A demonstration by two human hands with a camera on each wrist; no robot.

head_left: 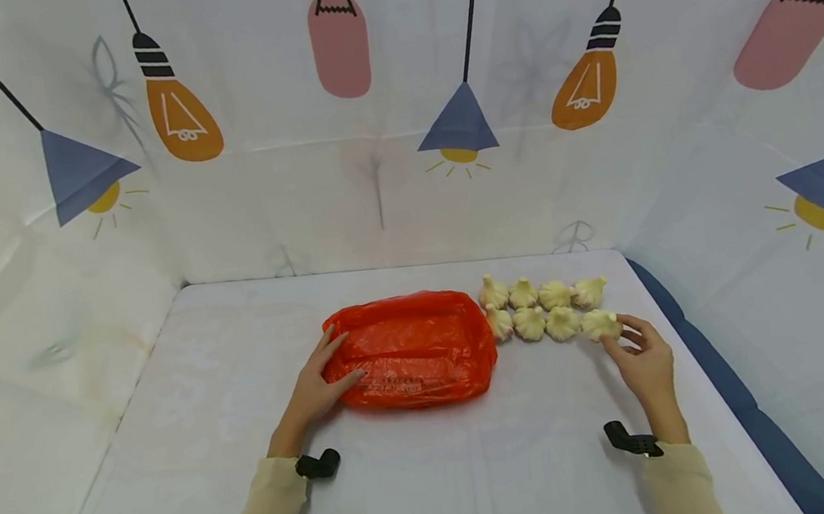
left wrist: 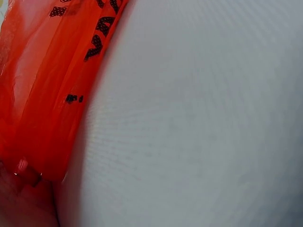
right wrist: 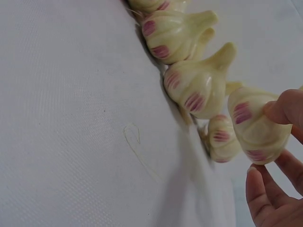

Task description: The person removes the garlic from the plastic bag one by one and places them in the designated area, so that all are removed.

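Observation:
My right hand (head_left: 645, 362) pinches a pale garlic bulb (head_left: 598, 325) between thumb and fingers at the right end of the front row. In the right wrist view this bulb (right wrist: 255, 125), marked with purple streaks, is beside the other garlic bulbs (right wrist: 196, 87). On the left, my left hand (head_left: 316, 384) rests with spread fingers on the left end of a red plastic bag (head_left: 413, 336), which lies in a shallow, tray-like shape. The left wrist view catches the red plastic (left wrist: 52, 94) with black print and a bit of the hand at its corner.
Several garlic bulbs (head_left: 555, 295) stand in two rows just right of the red bag. A white cloth covers the table (head_left: 478, 459), and a patterned curtain (head_left: 374, 185) hangs behind it. Dark blue material (head_left: 726, 375) runs along the right edge. A thin thread (right wrist: 132, 142) lies on the cloth.

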